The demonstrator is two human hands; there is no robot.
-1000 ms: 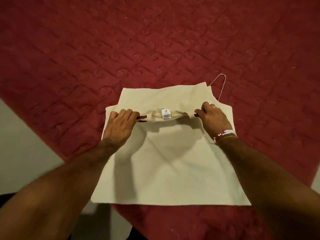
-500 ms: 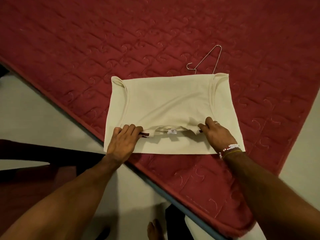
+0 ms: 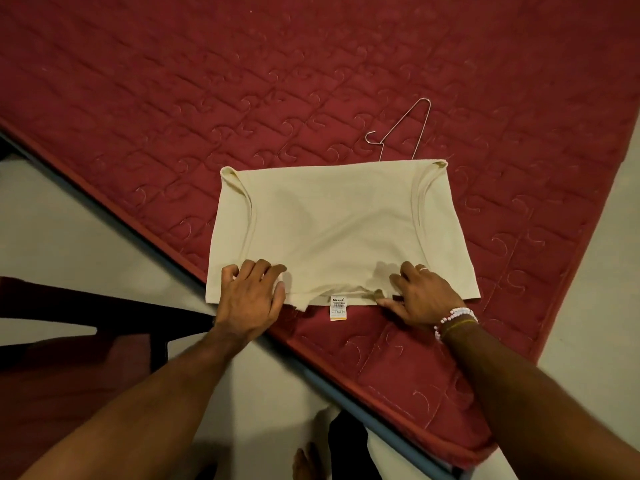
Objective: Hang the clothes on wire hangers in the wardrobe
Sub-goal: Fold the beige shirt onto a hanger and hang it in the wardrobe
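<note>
Garment: a cream sleeveless top (image 3: pixel 332 230) is laid flat on the red quilted mattress (image 3: pixel 242 98), folded so that its near edge lies under both hands and its far edge lies well beyond the fingertips.
Armholes: one curved seam is seen beyond the left hand and one beyond the right hand, each running away from the fingers.
Label: a white tag (image 3: pixel 338 308) with an orange lower edge is seen hanging from the near edge of the top, between the two hands and touching neither.
Left hand: the left hand (image 3: pixel 251 299) is laid palm down on the near left corner of the top, fingers bent and slightly parted, with the fabric pressed against the mattress; whether cloth is pinched under the thumb cannot be told.
Right hand: the right hand (image 3: pixel 420 294) is laid palm down on the near right part of the top, fingers spread, the thumb stretched toward the tag along the near edge. A ring is worn on one finger and beaded bracelets (image 3: pixel 453 318) on the wrist.
Hanger: a wire hanger (image 3: pixel 403 131) is partly covered by the far edge of the top, beyond the right hand; only its hook and upper wires are shown, lying on the mattress.
Floor: a pale floor (image 3: pixel 69 230) is seen to the left of the left hand and below both forearms.
Foot: a bare foot (image 3: pixel 306 460) is seen on the floor, nearer than the hands.
</note>
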